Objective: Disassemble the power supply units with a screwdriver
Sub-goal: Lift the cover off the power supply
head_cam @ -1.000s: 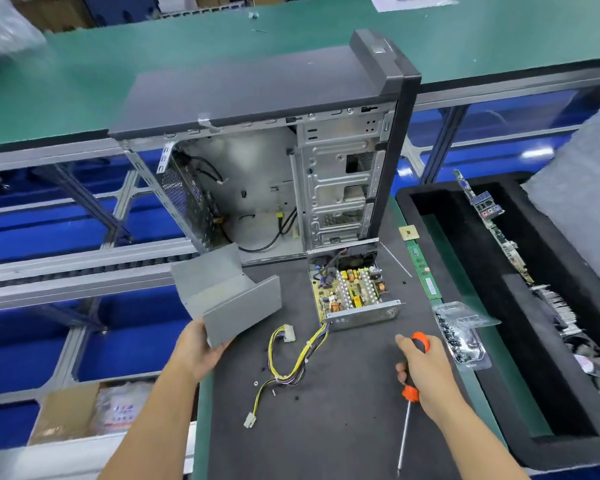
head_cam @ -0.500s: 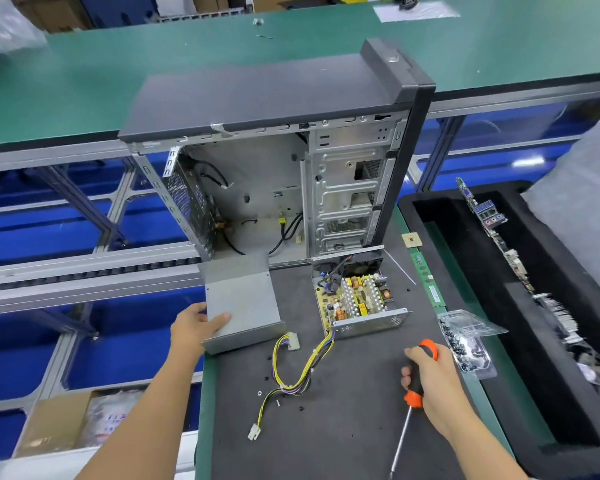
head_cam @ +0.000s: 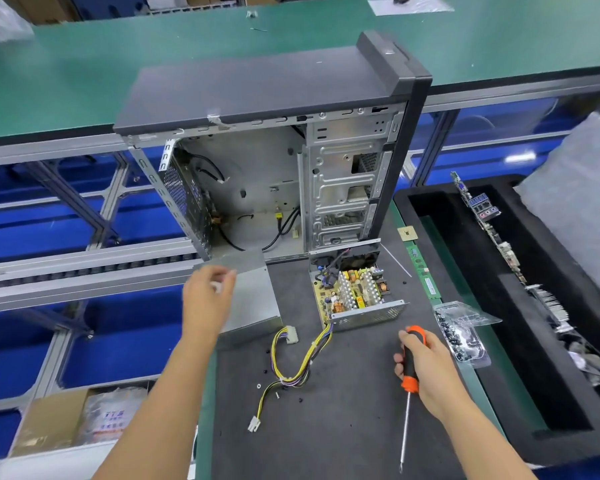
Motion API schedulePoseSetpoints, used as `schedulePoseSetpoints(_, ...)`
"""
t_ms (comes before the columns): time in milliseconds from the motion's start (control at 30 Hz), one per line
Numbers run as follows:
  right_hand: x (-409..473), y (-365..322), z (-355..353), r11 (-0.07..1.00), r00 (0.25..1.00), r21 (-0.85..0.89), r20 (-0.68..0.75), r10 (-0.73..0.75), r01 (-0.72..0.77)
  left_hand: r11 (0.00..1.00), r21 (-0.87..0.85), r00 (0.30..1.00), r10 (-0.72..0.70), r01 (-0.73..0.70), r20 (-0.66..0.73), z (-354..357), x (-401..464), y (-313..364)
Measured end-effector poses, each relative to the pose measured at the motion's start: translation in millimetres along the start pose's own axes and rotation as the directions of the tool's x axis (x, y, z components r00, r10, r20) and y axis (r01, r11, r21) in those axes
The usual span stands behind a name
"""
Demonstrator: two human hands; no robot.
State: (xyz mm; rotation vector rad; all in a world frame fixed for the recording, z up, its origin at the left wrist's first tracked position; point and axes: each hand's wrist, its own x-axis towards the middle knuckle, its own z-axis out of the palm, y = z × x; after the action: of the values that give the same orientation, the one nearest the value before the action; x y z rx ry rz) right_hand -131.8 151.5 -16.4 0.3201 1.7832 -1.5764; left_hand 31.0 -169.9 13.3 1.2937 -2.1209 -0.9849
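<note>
1. PSU (head_cam: 357, 294) sits open on the mat (head_cam: 326, 427), before the case (head_cam: 291, 168); cover (head_cam: 253, 299) lies beside it.
2. Left hand (head_cam: 207, 299) hovers over the cover, fingers loosely curled, blurred, apparently empty.
3. Right hand (head_cam: 426, 368) grips the screwdriver (head_cam: 409, 368).
4. Likely next: unscrew the board.

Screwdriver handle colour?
Orange and black handle on the steel-shafted screwdriver, clearest in the head view.
</note>
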Motion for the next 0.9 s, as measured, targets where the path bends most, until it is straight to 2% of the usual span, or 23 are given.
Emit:
schedulePoseSetpoints(33,-0.6,0.4,-0.2,1.000,1.000,0.025,0.001,-0.002,0.001,0.991,-0.026,0.989,0.131,-0.130,0.074,8.7,-12.7,20.2)
schedulePoseSetpoints(67,-1.1,0.7,0.0,0.999,1.000,0.047,0.001,-0.002,0.002,0.965,-0.033,0.944,0.262,-0.260,0.199,19.3,-26.3,37.9)
schedulePoseSetpoints(100,-1.6,0.9,0.0,0.998,1.000,0.059,0.000,-0.004,0.004,0.917,-0.019,0.861,0.382,-0.399,0.336,33.0,-39.7,52.0)
schedulePoseSetpoints(167,-3.0,1.1,-0.1,0.998,1.000,0.052,-0.009,-0.021,0.022,0.793,0.070,0.679,0.468,-0.605,0.566,62.2,-63.6,71.0)
schedulePoseSetpoints(200,-4.2,0.7,-0.8,0.998,0.999,0.040,-0.015,-0.038,0.038,0.756,0.130,0.643,0.436,-0.641,0.630,75.3,-73.2,76.0)
schedulePoseSetpoints(267,-7.1,-1.2,-3.2,0.998,0.998,0.018,-0.023,-0.065,0.065,0.719,0.206,0.636,0.397,-0.664,0.662,96.5,-86.5,80.0)
schedulePoseSetpoints(400,-11.4,-9.5,-10.0,0.995,0.993,0.012,-0.061,-0.099,0.100,0.768,0.192,0.690,0.398,-0.611,0.605,109.5,-91.4,79.7)
schedulePoseSetpoints(633,-16.6,-33.1,-22.2,0.983,0.976,-0.079,-0.134,-0.173,0.163,0.800,0.082,0.589,0.364,-0.595,0.721,92.7,-107.7,81.3)
schedulePoseSetpoints(767,-22.0,-50.6,-27.4,0.911,0.962,-0.342,-0.062,-0.266,0.230,0.792,0.019,0.506,0.371,-0.610,0.779,78.4,-128.8,83.1)
schedulePoseSetpoints(900,-25.8,-60.8,-21.4,0.678,0.928,-0.657,0.089,-0.362,0.328,0.744,0.047,0.466,0.368,-0.667,0.805,70.7,-139.6,76.8)
